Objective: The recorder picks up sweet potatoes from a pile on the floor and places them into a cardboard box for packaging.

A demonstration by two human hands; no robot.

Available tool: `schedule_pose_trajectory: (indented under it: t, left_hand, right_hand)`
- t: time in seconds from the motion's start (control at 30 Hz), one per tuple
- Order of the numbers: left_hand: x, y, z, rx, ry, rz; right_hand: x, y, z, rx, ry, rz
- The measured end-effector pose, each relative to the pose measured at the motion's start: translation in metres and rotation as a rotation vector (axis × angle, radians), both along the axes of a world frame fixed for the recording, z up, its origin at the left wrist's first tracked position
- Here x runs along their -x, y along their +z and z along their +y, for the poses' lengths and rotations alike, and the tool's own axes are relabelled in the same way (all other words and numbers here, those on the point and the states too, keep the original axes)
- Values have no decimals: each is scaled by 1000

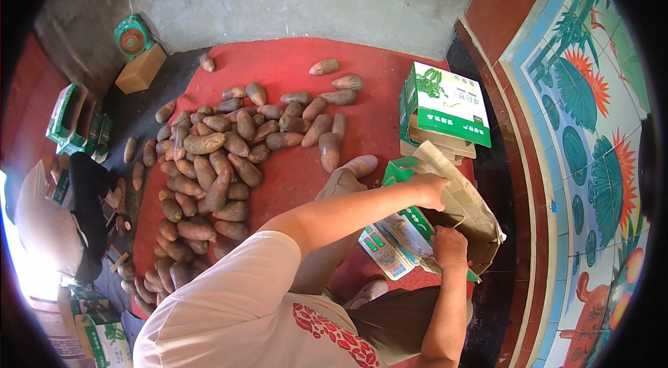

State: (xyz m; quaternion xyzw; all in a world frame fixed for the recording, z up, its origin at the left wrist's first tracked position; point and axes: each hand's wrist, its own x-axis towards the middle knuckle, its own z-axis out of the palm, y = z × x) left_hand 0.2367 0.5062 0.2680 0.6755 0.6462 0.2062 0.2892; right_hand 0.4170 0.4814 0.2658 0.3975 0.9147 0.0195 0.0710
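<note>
The left hand (pixel 429 191), far, and right hand (pixel 451 248), near, appear clamped on the open carton (pixel 473 209), right of the piled tubers (pixel 206 144).

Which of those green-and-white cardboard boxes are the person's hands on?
The green-and-white cardboard box with a raised brown flap: the left hand and right hand both touch it, but none of the others.

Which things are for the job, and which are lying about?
Probably job:
Open green-and-white cardboard box, in left hand and right hand
White scale with green display
Perhaps oblong brown tubers

Probably lying about:
Green round-fronted device
Brown cardboard carton beneath it
</note>
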Motion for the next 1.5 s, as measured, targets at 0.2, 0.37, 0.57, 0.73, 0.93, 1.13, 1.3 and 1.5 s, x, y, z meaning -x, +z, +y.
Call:
schedule_pose_trajectory:
  t: [0.2, 0.37, 0.57, 0.73, 0.93, 1.13, 1.3, 1.5]
  left_hand:
    - [31, 13, -45, -323, 13, -430]
    - [91, 24, -109, -525, 195, -487]
    - [184, -61, -212, -343, 517, -102]
    - [222, -157, -328, 115, 721, 91]
    - [213, -220, -432, 804, 659, 224]
    - [190, -267, -518, 1123, 468, 398]
    - [163, -239, -531, 1242, 515, 319]
    - [151, -254, -549, 1309, 8, 266]
  right_hand:
    - [13, 1, -3, -1, 40, 40]
    - [3, 5, -3, 34, -43, 27]
    - [-1, 11, 0, 99, -78, 64]
    - [-20, 19, 5, 177, -131, 20]
    - [-48, 14, 4, 171, -211, -87]
    - [-54, 0, -7, 6, -136, -75]
    - [-59, 4, -14, -40, -153, -103]
    - [-44, 13, -20, -3, -168, -152]
